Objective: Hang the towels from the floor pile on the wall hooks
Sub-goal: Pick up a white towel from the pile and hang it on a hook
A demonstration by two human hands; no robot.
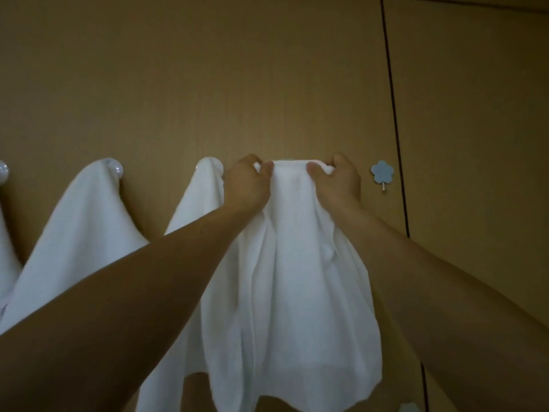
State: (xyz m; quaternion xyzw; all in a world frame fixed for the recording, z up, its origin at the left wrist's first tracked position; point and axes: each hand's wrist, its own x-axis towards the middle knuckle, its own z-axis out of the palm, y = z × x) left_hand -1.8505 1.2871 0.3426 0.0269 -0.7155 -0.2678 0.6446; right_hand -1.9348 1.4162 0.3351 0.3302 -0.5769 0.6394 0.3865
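- As both hands bunch its top edge, a white towel (297, 263) hangs lengthwise down the wall (208, 69) at hook height.
- Thumbs in front, fingers curled behind, the left hand (248, 181) and right hand (337, 181) each pinch the fold.
- A sliver of hook (289, 159) shows just above the edge, midway between the hands; the drape likely goes there.
- Off left are hung towels (89, 221); off right a flower hook (382, 171) stands bare.

No writing, label, brand mark, number or sign is showing legibly anywhere, whether on the white towel (291, 263) in the middle, the hanging towels (80, 227) to its left, the blue flower-shaped hook (382, 172) or the brown wall panels (208, 69)
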